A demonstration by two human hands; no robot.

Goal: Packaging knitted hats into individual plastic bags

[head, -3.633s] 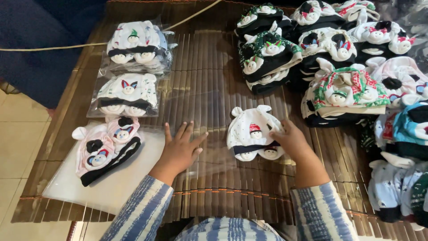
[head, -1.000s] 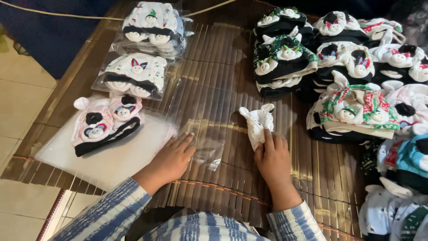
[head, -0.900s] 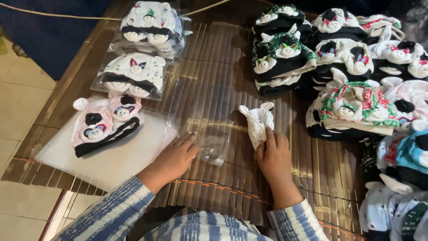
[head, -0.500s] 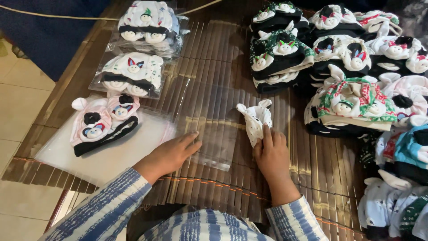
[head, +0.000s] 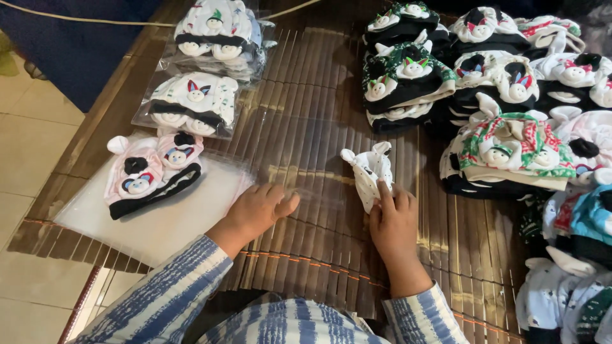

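On a brown slatted mat [head: 319, 83], my right hand [head: 392, 220] presses a folded white knitted baby hat [head: 368, 171] flat, fingers resting on its lower end. To its left, my left hand [head: 258, 209] lies on the near edge of a clear plastic bag [head: 299, 150] spread on the mat, fingertips pinching it. The bag lies between the two hands and reaches to the folded hat.
A pink and black hat [head: 153, 172] lies on a stack of clear bags [head: 172, 220] at the left. Two bagged hat packs [head: 194, 105] [head: 217, 35] sit behind it. Piles of loose hats [head: 497, 102] crowd the right side. Tiled floor [head: 25, 146] is left of the mat.
The white hat was open and flat 3.6 s ago; now it is folded narrow. A clear bag has come onto the mat, and my left hand has moved onto its edge.
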